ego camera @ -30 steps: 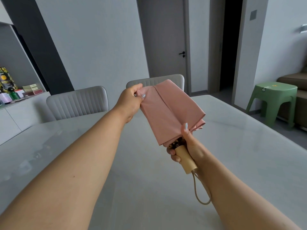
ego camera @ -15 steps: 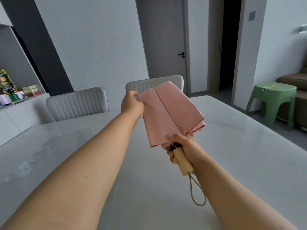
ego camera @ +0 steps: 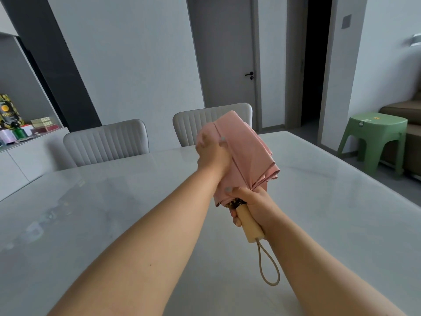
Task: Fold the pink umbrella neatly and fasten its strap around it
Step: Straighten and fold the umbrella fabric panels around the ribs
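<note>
**Pink umbrella held upright while a panel is wrapped round the shaft**

The pink umbrella is held in the air above the pale marble-look table, tip pointing away from the person and the wooden handle nearest the camera. It touches nothing but the 2 hands.

The right hand grips the top of the handle, fingers curled round it just under the canopy's gathered hem. Holding there likely serves 2 ends: it steadies the shaft as an axis, and it pins the loose lower edges of the fabric so they cannot spring out. The beige wrist loop hangs free below the handle.

The left hand lies against the left side of the canopy, partly blurred. It appears to press or draw a fabric panel toward the shaft, but whether the fingers pinch the cloth or lie flat on it cannot be told.

The folds on the right side are bunched and uneven, so the canopy looks only partly wrapped. The fastening strap is not visible, so I judge that step not yet done.

2 grey chairs stand at the far edge of the table, and a green stool stands off to the right.
</note>
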`<state>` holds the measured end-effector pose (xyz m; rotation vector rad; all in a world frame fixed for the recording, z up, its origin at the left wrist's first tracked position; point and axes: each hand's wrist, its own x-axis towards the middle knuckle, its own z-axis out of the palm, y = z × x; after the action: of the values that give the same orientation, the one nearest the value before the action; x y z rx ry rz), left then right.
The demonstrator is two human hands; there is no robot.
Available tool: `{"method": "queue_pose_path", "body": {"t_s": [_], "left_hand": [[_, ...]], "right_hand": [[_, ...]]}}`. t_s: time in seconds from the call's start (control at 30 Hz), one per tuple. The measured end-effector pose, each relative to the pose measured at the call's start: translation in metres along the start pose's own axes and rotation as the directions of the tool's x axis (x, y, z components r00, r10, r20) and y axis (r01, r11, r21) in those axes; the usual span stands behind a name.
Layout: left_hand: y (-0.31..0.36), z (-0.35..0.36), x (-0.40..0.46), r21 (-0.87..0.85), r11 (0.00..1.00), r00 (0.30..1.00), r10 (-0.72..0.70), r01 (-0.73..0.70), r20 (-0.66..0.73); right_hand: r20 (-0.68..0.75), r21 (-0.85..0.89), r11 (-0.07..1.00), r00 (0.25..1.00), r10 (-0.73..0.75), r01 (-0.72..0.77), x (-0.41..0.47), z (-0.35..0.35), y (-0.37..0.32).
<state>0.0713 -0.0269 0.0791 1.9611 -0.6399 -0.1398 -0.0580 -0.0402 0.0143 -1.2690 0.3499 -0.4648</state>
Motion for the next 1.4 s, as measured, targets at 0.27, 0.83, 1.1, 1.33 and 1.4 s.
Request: {"method": "queue_pose_path", "body": {"t_s": [0.27, 0.83, 1.1, 1.33, 1.4], "left_hand": [[-0.021, -0.012, 0.001, -0.485, 0.850, 0.976, -0.140, 0.205, 0.167], [-0.037, 0.004, 0.009, -0.692, 0.634, 0.933, -0.154, 0.346, 0.325], [-0.041, -0.003, 0.012, -0.669, 0.673, 0.933, -0.095, 0.316, 0.347], [0.000, -0.044, 0.018, -0.344, 0.933, 0.978, -0.157, 0.102, -0.137], [0.018, -0.059, 0.026, -0.171, 0.985, 0.978, -0.013, -0.024, -0.207]], "right_hand": [[0.032, -0.028, 0.999, 0.999, -0.016, 0.016, -0.003, 0.002, -0.003], [0.170, 0.238, 0.960, 0.979, 0.110, -0.149, 0.003, -0.008, -0.006], [0.050, 0.098, 0.995, 0.999, -0.007, 0.002, 0.004, -0.008, -0.003], [0.032, -0.004, 0.998, 0.998, -0.063, 0.063, 0.006, -0.011, -0.003], [0.044, -0.012, 0.998, 0.997, -0.061, 0.061, 0.007, -0.011, -0.003]]}}
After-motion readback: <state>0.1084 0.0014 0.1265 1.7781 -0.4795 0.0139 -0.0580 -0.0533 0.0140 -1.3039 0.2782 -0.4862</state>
